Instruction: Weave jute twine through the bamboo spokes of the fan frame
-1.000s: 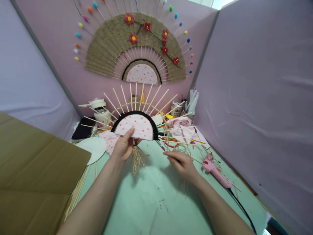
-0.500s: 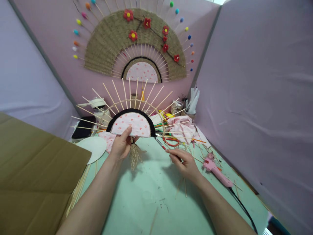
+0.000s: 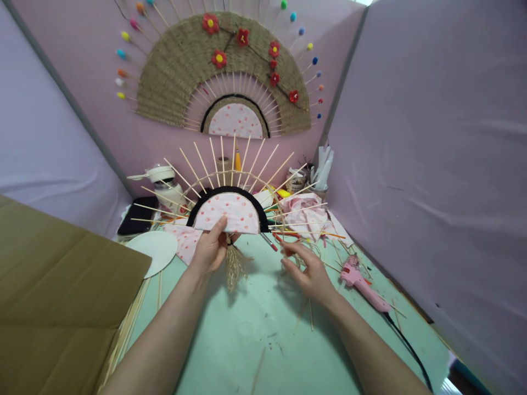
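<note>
My left hand (image 3: 211,247) grips a small half-round fan frame at its lower edge, with the thumb on the pink dotted cloth (image 3: 241,214). A black band (image 3: 224,191) rims the cloth, and thin wooden sticks (image 3: 219,153) fan out from it. A strand of twine (image 3: 257,178) arcs across the sticks and comes down at the right. Below my left hand hangs a frayed straw-coloured tassel (image 3: 234,269). My right hand (image 3: 307,269) is just right of the frame, thumb and fingers apart, close to the loose twine. A slim red-tipped tool (image 3: 269,241) shows beside the frame's right corner.
A larger woven fan (image 3: 173,71) with red flowers hangs on the back wall. On the green table (image 3: 230,340) are a pink glue gun (image 3: 366,288), crumpled dotted cloth (image 3: 302,211), a white disc (image 3: 158,252), a dark phone-like slab (image 3: 139,214) and a jar (image 3: 168,195). Cardboard (image 3: 61,296) juts in at left.
The fan frame in my left hand has shifted slightly right and turned a little. My right hand's fingers have spread from a pinch. The view has moved slightly.
</note>
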`<state>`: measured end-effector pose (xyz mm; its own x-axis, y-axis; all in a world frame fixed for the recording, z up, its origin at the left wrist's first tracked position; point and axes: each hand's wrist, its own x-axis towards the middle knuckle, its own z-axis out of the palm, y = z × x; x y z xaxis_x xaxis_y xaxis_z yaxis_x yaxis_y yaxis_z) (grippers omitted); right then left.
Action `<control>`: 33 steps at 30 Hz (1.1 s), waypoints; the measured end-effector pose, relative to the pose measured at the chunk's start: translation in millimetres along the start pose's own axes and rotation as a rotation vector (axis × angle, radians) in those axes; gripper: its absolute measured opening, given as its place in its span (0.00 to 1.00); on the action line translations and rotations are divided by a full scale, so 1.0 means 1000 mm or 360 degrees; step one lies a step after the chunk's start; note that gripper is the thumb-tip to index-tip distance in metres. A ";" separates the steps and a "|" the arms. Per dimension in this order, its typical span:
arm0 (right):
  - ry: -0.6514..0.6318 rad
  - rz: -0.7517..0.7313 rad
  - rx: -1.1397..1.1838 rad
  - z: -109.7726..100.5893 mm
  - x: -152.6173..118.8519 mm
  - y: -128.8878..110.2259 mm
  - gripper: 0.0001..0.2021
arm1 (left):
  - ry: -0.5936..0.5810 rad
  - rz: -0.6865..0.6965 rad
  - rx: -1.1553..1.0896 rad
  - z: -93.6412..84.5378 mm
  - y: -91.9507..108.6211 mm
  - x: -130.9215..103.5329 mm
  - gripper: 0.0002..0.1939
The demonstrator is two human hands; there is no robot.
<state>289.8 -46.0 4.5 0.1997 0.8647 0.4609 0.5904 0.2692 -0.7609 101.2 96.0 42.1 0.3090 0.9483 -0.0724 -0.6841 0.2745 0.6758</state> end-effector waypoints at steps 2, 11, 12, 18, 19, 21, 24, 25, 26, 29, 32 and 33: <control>0.0084 0.0128 0.0170 0.000 0.001 0.002 0.18 | -0.0014 -0.0014 0.0007 0.001 -0.004 -0.002 0.12; 0.0460 0.0588 0.1276 0.010 0.004 0.000 0.14 | -0.0087 -0.0082 0.0082 0.004 -0.028 -0.011 0.13; 0.0512 0.0627 0.1332 0.010 0.004 0.000 0.13 | -0.0078 -0.0076 0.0086 0.005 -0.030 -0.012 0.14; 0.0588 0.0763 0.1316 0.009 0.006 0.001 0.10 | -0.0031 0.0001 0.0104 0.010 -0.031 -0.016 0.15; 0.0537 0.0776 0.1249 0.008 0.006 0.001 0.11 | -0.0026 0.0015 0.0109 0.010 -0.030 -0.016 0.15; 0.0416 0.0751 0.1045 0.007 0.005 0.000 0.12 | -0.0018 0.0053 0.0134 0.011 -0.027 -0.015 0.16; 0.0310 0.0630 0.0668 0.004 0.004 -0.004 0.12 | -0.0021 0.0132 0.0211 0.010 -0.020 -0.012 0.20; 0.0299 0.0578 0.0549 0.002 0.004 -0.006 0.11 | -0.0022 0.0156 0.0245 0.009 -0.018 -0.011 0.20; 0.0296 0.0517 0.0433 0.000 0.004 -0.007 0.10 | -0.0018 0.0176 0.0282 0.007 -0.014 -0.009 0.20; 0.0309 0.0307 0.0105 -0.008 0.005 -0.006 0.08 | 0.0003 0.0194 0.0409 0.003 -0.004 -0.005 0.17; 0.0379 0.0145 -0.0142 -0.015 0.007 -0.003 0.06 | 0.0011 0.0163 0.0508 -0.001 0.005 -0.001 0.15; 0.0399 0.0119 -0.0206 -0.017 0.008 -0.001 0.06 | 0.0015 0.0153 0.0526 -0.002 0.007 0.000 0.15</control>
<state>304.0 -47.0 17.0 0.4241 0.7438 0.5166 0.6583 0.1385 -0.7399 94.5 98.1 45.4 0.2465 0.9691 -0.0024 -0.4582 0.1187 0.8809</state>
